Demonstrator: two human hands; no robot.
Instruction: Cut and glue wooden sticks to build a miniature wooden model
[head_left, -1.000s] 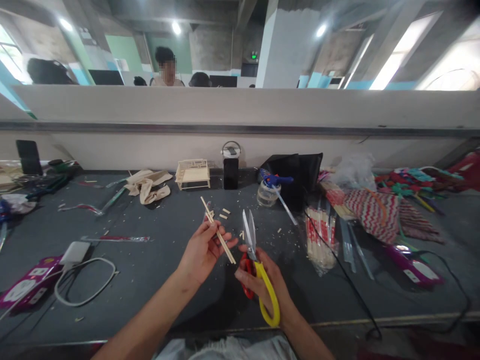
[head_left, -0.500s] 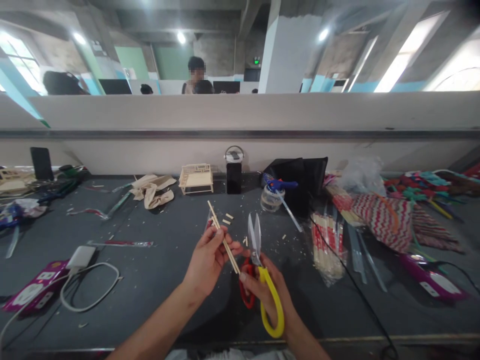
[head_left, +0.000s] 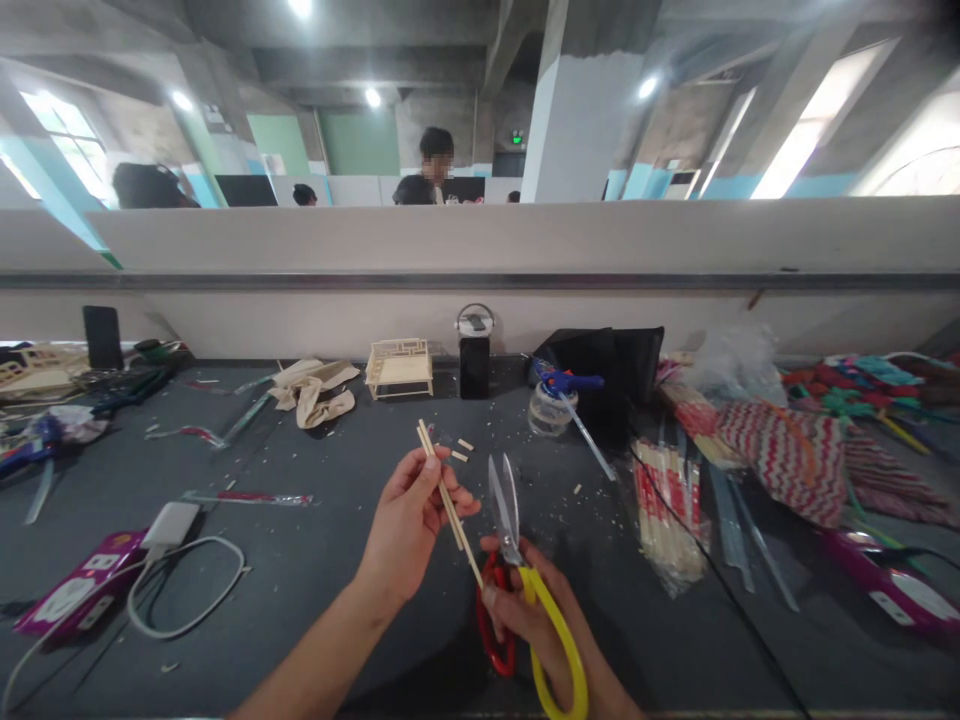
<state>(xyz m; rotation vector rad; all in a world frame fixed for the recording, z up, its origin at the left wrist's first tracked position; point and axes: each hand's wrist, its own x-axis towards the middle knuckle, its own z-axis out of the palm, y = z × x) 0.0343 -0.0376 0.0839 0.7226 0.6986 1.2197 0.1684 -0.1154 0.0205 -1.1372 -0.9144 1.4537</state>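
Two thin wooden sticks (head_left: 450, 505) are pinched between the thumb and fingers of my left hand (head_left: 411, 515). One of them reaches down to the thumb of my right hand (head_left: 536, 610), which seems to touch its lower end. In that right hand I hold scissors (head_left: 508, 510) with one red and one yellow handle, blades pointing up and slightly apart. The blades stand just right of the sticks. Small cut wood pieces (head_left: 460, 456) lie on the dark table beyond my hands. A miniature wooden bench (head_left: 400, 370) stands farther back.
A glue gun (head_left: 562, 382) rests on a glass jar (head_left: 549, 412). Packaged chopsticks (head_left: 667, 510) lie at right, a cable across them. Also about are a phone (head_left: 474, 367), crumpled cloth (head_left: 313, 390), and purple power strips (head_left: 82, 580). A person (head_left: 435, 165) is beyond the partition.
One stick has slid down lengthwise past the other, toward my right thumb. The scissors have moved slightly lower. The whole view has shifted a little, and the person beyond the partition moved right.
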